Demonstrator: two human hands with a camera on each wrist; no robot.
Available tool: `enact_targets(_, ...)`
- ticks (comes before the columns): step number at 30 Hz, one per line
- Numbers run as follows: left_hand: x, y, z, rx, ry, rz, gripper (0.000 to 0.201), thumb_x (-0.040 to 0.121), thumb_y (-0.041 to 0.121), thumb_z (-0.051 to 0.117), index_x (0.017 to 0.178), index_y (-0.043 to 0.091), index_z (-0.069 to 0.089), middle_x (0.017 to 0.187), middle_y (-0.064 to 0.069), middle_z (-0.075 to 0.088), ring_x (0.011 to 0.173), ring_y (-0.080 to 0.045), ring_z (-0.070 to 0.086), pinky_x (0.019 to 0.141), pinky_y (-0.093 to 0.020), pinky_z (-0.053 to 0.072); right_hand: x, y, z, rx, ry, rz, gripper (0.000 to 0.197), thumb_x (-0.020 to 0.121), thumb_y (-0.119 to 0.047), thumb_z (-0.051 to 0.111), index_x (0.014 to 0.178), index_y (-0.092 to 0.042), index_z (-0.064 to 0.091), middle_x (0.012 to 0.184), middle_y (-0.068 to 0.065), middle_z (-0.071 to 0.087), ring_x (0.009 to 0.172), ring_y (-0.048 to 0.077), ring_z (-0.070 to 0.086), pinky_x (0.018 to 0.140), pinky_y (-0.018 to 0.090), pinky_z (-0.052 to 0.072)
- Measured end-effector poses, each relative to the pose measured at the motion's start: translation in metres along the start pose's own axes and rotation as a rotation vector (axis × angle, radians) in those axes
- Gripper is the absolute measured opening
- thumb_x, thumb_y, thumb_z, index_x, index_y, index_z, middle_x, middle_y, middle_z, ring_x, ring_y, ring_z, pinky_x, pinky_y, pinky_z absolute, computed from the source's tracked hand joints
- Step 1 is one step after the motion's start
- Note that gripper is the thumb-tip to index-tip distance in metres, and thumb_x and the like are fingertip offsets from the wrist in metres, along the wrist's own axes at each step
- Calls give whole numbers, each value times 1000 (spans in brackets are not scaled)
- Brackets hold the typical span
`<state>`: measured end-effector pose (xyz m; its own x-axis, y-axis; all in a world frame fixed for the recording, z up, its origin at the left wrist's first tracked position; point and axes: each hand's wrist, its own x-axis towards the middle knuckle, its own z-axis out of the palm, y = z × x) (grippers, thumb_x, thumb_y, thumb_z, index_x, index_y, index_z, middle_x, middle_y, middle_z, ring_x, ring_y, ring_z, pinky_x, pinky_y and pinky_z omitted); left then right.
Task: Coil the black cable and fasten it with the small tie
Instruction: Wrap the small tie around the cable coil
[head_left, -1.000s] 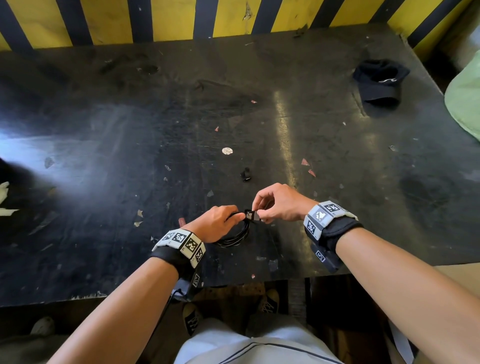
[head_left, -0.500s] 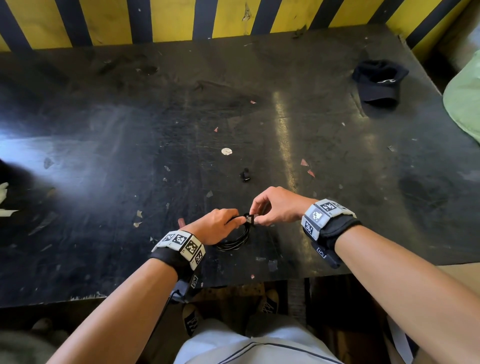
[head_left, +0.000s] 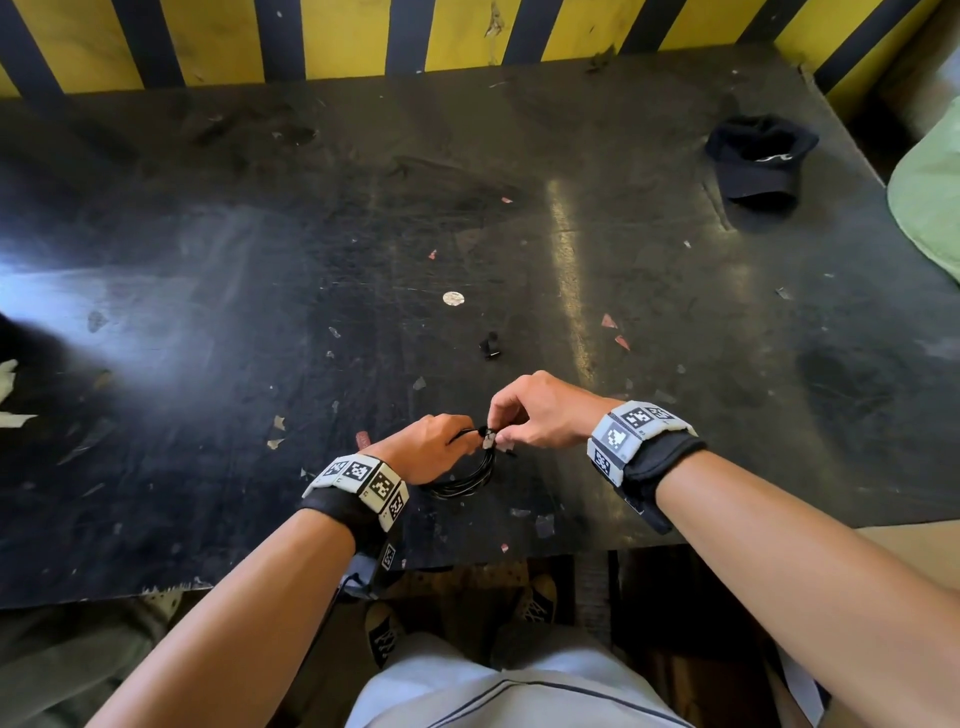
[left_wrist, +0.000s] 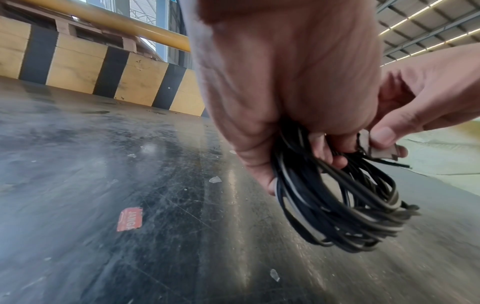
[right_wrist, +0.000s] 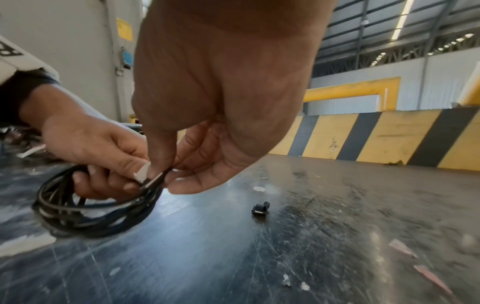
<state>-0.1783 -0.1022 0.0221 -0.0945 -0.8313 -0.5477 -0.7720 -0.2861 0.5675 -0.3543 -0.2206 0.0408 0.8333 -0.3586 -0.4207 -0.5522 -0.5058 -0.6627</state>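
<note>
The black cable is wound into a small coil of several loops near the table's front edge. My left hand grips the top of the coil, fingers curled round the strands. My right hand pinches the small tie, a short strap with a pale tab, right at the coil's top where the two hands meet. How far the tie goes round the strands is hidden by the fingers.
A second small black clip lies on the dark scratched table just beyond the hands. A black cap sits at the far right. A yellow-and-black striped barrier runs along the far edge. Paper scraps litter the surface.
Both hands have dropped slightly toward the front edge, and the right fingers have closed tighter on the tie against the coil. The coil stays in the left hand.
</note>
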Motion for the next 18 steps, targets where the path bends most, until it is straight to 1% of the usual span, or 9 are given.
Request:
enact_targets(5,-5,-1,-1,9,9,12,32,108,37,39,95,15,58,75,3,57,61,-9,51,56,-21,39,-2,4,0,75,-49,15,19,89,-12,71,96,-26,81,84,-6,79,80,11,73,83,32,60)
enact_targets(7,-4,-2,0,18,16,5,33,109,38,38,95,15,59,78,2,59,64,-9,52,56,-19,38,-1,5,4,84,-68,2,32,88,-5,67,99,-31,83,86,-4,79,76,8,71,76,26,59)
enact_targets(9,-3,-2,0,16,18,-6,36,109,39,38,97,13,60,81,-2,61,66,-13,54,56,-21,40,1,6,8,72,-67,2,38,87,-4,64,102,-33,83,86,-6,79,72,4,67,72,20,54)
enact_targets(11,-2,-2,-1,14,25,-17,37,108,39,39,98,12,61,80,-3,62,66,-13,54,55,-20,39,1,6,9,85,-51,12,32,88,-8,67,99,-33,83,84,-11,79,77,0,69,76,19,54)
enact_targets(13,-2,-6,-2,16,25,-38,37,107,43,39,94,15,60,77,-1,60,64,-13,54,56,-21,40,-2,6,5,95,-27,23,17,88,-16,74,93,-32,80,86,-12,79,84,-1,72,79,17,52)
enact_targets(15,-5,-8,-4,7,17,-60,38,105,51,38,88,22,57,74,-2,61,64,-15,57,65,-31,47,-5,8,-1,59,23,42,6,88,-23,77,89,-28,77,90,-11,75,85,2,70,76,17,49)
enact_targets(16,-7,-6,-5,6,14,-76,40,104,54,37,87,25,57,76,-2,63,67,-16,59,69,-38,48,-7,10,-5,18,64,51,2,87,-24,77,86,-26,77,92,-10,72,83,4,67,74,19,49)
enact_targets(17,-11,-3,-6,8,11,-92,41,104,55,36,88,24,58,80,-3,64,72,-16,61,70,-42,46,-8,12,-8,-25,115,56,5,85,-24,78,82,-25,74,92,-9,69,81,6,64,72,22,49)
enact_targets(18,-14,2,-7,15,8,-103,42,106,53,35,94,21,59,86,-3,66,79,-17,62,66,-37,42,-9,14,-10,-54,162,59,8,83,-23,78,78,-24,71,90,-10,67,78,5,62,70,22,47)
